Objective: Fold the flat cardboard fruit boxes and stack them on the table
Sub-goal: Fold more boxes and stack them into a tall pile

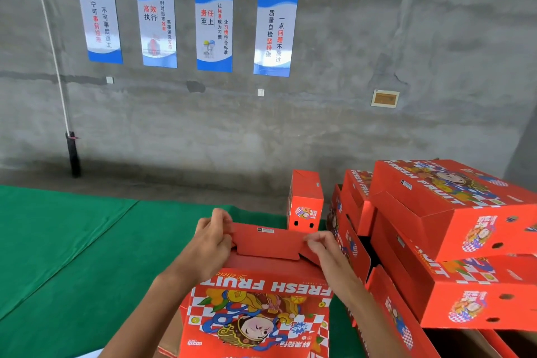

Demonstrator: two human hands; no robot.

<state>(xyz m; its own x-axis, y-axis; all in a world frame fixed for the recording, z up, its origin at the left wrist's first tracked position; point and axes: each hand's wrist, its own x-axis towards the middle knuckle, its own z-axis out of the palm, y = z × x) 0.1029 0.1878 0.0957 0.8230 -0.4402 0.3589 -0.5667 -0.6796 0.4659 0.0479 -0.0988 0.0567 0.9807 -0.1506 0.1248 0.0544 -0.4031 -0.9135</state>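
Observation:
A red cardboard fruit box (255, 311) printed FRESH FRUIT with a cartoon figure lies in front of me, its far end over the green table (72, 241). At that far end a plain red flap (267, 241) stands up. My left hand (213, 244) pinches the flap's left corner. My right hand (325, 250) pinches its right corner. To the right, folded red boxes (453, 212) lie piled on one another, some tilted.
One small red box (305, 203) stands upright on end at the table's far edge. A grey concrete wall with blue-and-white posters (213, 29) rises behind. A black post (72, 154) with a white cord stands at the left. Green cloth stretches left of the box.

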